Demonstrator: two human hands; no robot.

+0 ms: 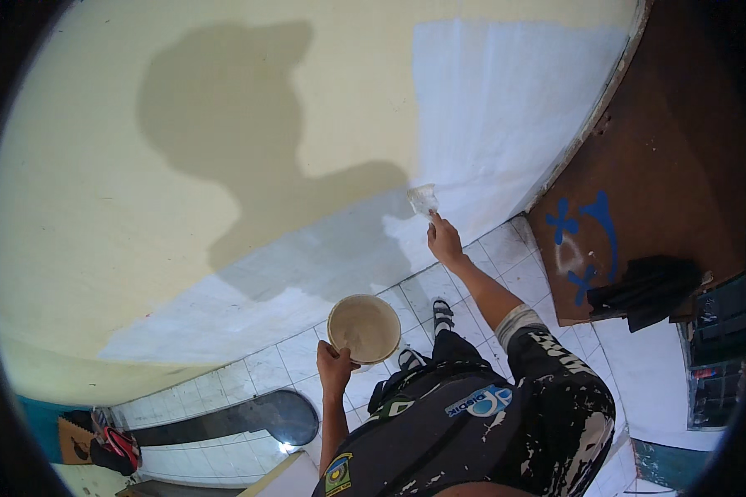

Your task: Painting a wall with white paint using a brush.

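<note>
My right hand (445, 240) is closed round the handle of a paintbrush (423, 199), whose wide, whitish bristles lie at the wall close to the border between yellow and white paint. Lower down, my left hand (336, 365) grips the rim of a round bucket (363, 327) with a pale, milky inside. The wall (348, 99) is pale yellow above and to the left. White paint (506, 108) covers an upright area on the right and a band along the bottom. A shadow of my head and shoulders falls across the wall.
A brown panel (663, 149) with blue painted marks stands at the right, a dark cloth (651, 290) hanging at its lower edge. White tiles (265, 369) cover the floor below the wall. At the lower left, a red and black bag (118, 447) sits beside a long dark surface (224, 422).
</note>
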